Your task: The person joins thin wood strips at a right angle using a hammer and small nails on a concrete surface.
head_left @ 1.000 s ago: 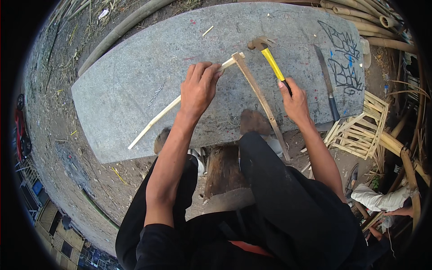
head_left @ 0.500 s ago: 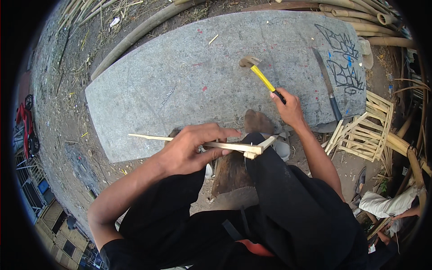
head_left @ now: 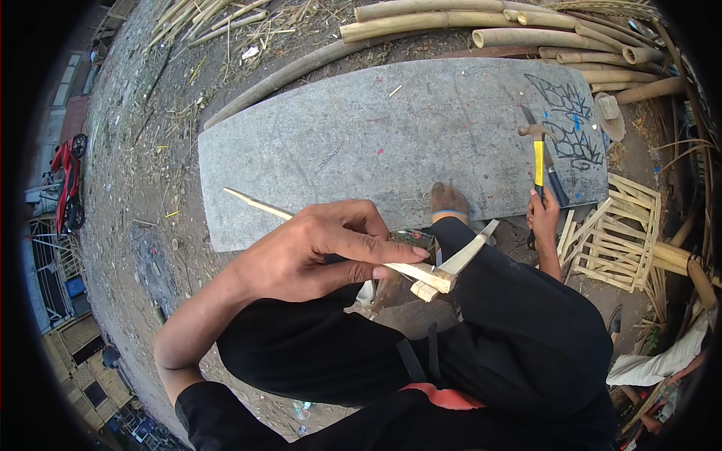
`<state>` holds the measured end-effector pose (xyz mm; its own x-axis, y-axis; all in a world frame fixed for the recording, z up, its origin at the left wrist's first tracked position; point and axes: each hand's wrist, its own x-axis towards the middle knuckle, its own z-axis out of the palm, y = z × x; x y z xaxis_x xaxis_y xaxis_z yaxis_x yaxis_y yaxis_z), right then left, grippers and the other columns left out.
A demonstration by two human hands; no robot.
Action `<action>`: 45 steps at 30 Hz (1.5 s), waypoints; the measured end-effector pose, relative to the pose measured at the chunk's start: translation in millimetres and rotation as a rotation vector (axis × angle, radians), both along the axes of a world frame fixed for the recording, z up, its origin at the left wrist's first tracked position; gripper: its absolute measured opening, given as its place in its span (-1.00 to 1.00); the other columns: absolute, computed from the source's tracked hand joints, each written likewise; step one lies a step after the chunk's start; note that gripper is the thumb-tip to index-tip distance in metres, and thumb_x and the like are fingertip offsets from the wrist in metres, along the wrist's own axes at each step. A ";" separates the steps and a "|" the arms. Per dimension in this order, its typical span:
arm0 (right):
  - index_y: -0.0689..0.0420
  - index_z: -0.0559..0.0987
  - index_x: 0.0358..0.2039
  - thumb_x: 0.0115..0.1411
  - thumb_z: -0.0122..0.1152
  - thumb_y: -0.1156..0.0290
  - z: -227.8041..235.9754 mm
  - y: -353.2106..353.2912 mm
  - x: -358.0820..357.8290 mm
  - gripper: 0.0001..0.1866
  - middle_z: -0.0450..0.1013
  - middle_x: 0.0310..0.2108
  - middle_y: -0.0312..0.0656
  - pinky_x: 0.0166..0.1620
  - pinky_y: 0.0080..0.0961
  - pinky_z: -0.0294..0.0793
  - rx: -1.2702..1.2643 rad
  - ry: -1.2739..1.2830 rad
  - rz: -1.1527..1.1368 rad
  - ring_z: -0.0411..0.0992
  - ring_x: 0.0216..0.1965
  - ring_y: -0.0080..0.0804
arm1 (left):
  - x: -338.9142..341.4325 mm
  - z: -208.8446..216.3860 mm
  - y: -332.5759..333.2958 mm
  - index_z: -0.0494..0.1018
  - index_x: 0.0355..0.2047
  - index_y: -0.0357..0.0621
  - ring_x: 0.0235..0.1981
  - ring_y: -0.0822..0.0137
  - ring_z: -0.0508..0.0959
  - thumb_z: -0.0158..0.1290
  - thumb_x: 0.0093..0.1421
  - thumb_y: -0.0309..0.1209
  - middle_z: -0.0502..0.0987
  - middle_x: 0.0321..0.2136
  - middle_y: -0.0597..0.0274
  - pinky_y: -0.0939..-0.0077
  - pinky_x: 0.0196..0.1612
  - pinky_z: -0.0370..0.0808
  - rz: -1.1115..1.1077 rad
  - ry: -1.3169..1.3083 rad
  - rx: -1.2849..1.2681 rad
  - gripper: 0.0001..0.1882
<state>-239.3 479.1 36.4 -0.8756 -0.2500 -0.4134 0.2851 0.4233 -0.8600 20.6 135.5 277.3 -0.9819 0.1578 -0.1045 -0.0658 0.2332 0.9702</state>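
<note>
My left hand pinches a long, pale bamboo strip between thumb and fingers, above my lap. At its near end the strip meets a shorter bamboo piece and a small stub, forming a corner. My right hand grips a claw hammer by its yellow and black handle, head pointing away from me. Partly behind the hammer, a knife with a black handle lies on the grey slab. How the bamboo pieces are fastened is too small to tell.
A slatted bamboo frame sits right of the slab. Bamboo poles are piled beyond it, and a curved pole runs along its far edge. My bare foot rests at the near edge. A red motorbike stands far left.
My right hand has carried the hammer rightward, from mid-slab to beside the knife. My left hand has brought the bamboo corner nearer and tilted it. The view has shifted.
</note>
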 end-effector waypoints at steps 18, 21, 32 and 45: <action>0.14 0.46 -0.24 0.34 0.14 0.33 -3.8 25.8 40.8 -0.85 0.29 -0.61 -0.39 -0.66 -0.65 0.10 -0.152 -0.019 -0.076 0.15 -0.73 -0.72 | -2.5 42.7 -54.5 0.46 -0.48 -0.17 -0.58 0.65 0.15 0.08 0.35 -0.09 0.25 -0.63 0.53 0.66 -0.50 0.07 0.924 0.388 -0.482 -0.59; 0.15 0.48 -0.20 0.33 0.16 0.34 -18.3 27.5 42.8 -0.85 0.30 -0.60 -0.39 -0.64 -0.65 0.11 -0.176 -0.025 -0.069 0.17 -0.71 -0.72 | -8.6 35.8 -79.3 0.51 -0.49 -0.16 -0.62 0.67 0.17 0.01 0.39 -0.03 0.28 -0.64 0.53 0.68 -0.56 0.02 1.035 0.409 -0.659 -0.53; 0.16 0.50 -0.23 0.30 0.19 0.36 -42.3 37.1 47.3 -0.85 0.31 -0.62 -0.39 -0.66 -0.63 0.11 -0.143 -0.091 -0.105 0.18 -0.73 -0.70 | -109.0 -116.1 -137.4 0.51 -0.71 -0.23 -0.65 0.34 0.43 0.01 0.12 0.42 0.41 -0.76 0.24 0.37 -0.50 0.35 1.033 -0.276 -0.614 -0.16; 0.25 0.53 -0.10 0.02 0.47 0.36 -65.5 9.3 54.3 -0.54 0.48 -0.29 -0.07 -0.18 -0.32 0.42 0.297 0.295 0.168 0.47 -0.25 -0.19 | -186.4 -248.7 -148.7 0.59 -0.57 -0.28 -0.69 0.41 0.41 -0.02 0.16 0.41 0.36 -0.74 0.27 0.42 -0.59 0.37 0.770 -0.522 -0.353 -0.16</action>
<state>-185.0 488.3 -29.0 -0.9243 -0.3066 -0.2273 -0.0476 0.6834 -0.7285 -165.9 -13.1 28.6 -0.6207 -0.6270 -0.4708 -0.7196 0.2170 0.6596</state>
